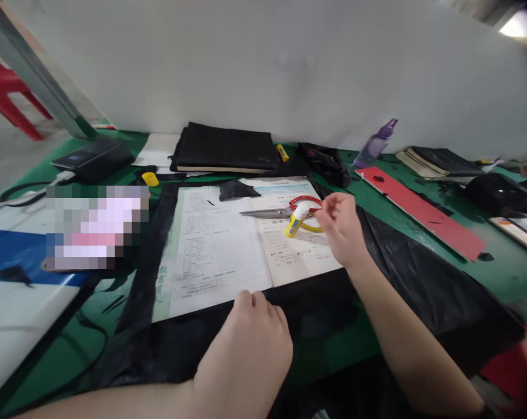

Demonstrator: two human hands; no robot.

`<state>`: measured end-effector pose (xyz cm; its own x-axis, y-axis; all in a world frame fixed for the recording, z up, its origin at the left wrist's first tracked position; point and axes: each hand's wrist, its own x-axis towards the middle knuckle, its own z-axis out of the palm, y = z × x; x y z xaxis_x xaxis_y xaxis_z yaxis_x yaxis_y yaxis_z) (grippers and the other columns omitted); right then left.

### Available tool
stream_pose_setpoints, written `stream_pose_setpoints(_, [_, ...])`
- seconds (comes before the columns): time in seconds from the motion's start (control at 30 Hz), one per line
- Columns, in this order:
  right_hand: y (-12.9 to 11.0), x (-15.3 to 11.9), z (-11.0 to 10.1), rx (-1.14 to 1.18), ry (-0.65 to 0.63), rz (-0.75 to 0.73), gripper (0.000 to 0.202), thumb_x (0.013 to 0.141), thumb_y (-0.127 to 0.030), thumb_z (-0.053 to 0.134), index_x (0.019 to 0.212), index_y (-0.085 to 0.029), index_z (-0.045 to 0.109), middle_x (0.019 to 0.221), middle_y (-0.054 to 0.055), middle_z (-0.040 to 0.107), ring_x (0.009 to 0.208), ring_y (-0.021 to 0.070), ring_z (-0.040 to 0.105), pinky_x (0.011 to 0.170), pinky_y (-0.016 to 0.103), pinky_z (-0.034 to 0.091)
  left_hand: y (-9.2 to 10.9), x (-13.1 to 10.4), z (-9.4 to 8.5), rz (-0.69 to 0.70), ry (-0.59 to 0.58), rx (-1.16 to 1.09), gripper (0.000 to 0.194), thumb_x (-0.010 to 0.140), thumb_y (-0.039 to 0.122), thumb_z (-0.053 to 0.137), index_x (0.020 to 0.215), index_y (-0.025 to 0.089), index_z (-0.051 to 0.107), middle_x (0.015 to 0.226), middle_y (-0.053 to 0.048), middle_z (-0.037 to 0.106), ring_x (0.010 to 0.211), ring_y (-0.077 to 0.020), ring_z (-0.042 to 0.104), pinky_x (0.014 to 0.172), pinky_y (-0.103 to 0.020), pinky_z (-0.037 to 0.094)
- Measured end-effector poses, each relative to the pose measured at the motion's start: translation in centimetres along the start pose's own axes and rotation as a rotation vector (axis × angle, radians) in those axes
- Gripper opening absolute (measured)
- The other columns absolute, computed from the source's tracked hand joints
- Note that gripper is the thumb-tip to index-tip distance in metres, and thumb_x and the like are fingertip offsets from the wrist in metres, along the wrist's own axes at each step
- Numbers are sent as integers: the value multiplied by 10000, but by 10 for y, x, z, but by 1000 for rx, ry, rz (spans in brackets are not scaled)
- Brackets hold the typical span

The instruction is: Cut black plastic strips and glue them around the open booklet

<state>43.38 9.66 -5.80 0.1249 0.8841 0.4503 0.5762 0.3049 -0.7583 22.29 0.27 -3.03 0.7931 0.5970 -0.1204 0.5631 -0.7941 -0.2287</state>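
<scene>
An open booklet [215, 250] with printed pages lies on a black sheet [136, 326]. My left hand [250, 343] is at the booklet's lower edge, fingers curled under and closed; what they grip, if anything, is hidden. Above the right page's edge is my right hand [342, 227], its fingers drawn together, with no held thing plainly visible. Just left of its fingertips are scissors [269, 213] with red and yellow handles, lying across the pages. A yellow glue stick [296, 222] with a white top overlaps the handles. A black scrap [237, 190] lies at the booklet's top.
A phone [101, 230] with a blurred screen stands at left, near a yellow cap [150, 178] and a black box [92, 160]. Behind the booklet lies a black-covered book [228, 148]. A purple spray bottle [374, 144] and a red strip [424, 212] are at right.
</scene>
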Motion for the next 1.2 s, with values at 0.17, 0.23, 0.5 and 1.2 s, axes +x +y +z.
stream_pose_setpoints(0.17, [-21,-9,-17,36,125,-279,213,907,-426,519,807,-247,464,698,-21,481,599,128,483,571,299,407,-34,12,-6,-60,-91,-60,187,708,22,646,817,172,676,691,-59,691,595,-208,642,495,-286,403])
stream_pose_setpoints(0.23, [-30,-13,-23,-11,-181,-323,173,874,-388,597,828,-236,529,734,-16,547,640,125,521,618,291,428,-48,17,-6,-77,-108,-65,211,715,8,627,827,178,682,723,-65,706,604,-217,656,487,-286,391])
stream_pose_setpoints(0.5, [-36,-21,-6,-242,-1072,-213,248,827,-412,651,977,-219,606,925,2,642,814,154,562,692,281,416,-61,24,1,-140,-102,-48,258,705,-45,586,841,154,678,747,-79,711,640,-263,678,501,-316,418])
stream_pose_setpoints(1.2, [-31,-6,-32,-67,-969,-38,290,861,-431,602,1044,-230,702,889,14,730,833,170,668,786,293,504,29,-75,50,-209,719,-241,311,930,194,470,1207,169,610,1171,-23,693,1101,-190,613,924,-318,466])
